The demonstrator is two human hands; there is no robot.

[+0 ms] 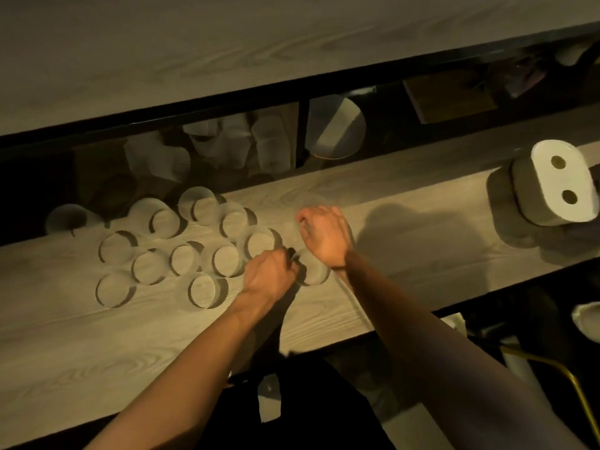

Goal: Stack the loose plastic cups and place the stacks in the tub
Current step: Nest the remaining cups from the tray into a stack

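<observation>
Several clear plastic cups [227, 259] stand loose and upright on the wooden shelf [406, 222], grouped left of centre. My left hand [271, 276] pinches the rim of one cup [315, 272] at the right end of the group. Just above it, my right hand [324, 233] is blurred, its fingers curled round a faint clear cup [308, 212] held over the shelf. One more cup [66, 219] sits at the shelf's back edge on the far left. I cannot make out a tub.
A pack of white paper rolls [558, 183] lies at the right end of the shelf. Behind and below the shelf are bagged cup stacks [224, 141] and a round lid [337, 128]. A wooden board [194, 43] overhangs the back. A yellow cable [565, 371] runs at lower right.
</observation>
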